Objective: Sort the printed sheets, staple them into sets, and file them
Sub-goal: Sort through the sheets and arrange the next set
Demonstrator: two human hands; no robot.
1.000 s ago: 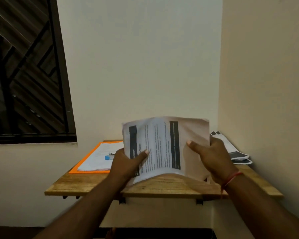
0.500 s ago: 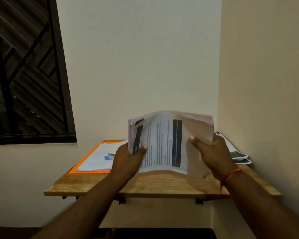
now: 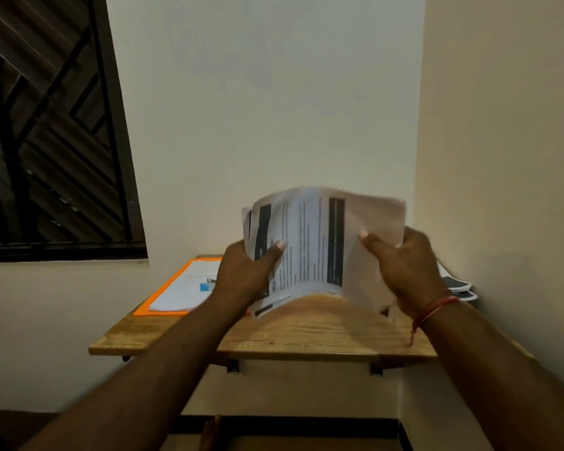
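Printed sheets upright, edges in grip of left hand and right hand

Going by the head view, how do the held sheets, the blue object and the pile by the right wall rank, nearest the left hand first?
1. Held sheets: gripped by the left hand.
2. Blue object: just left, on white paper.
3. Pile: far right, past the right hand.

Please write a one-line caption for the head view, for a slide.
Left hand and right hand hold bent sheets over a shelf; orange folder at left.
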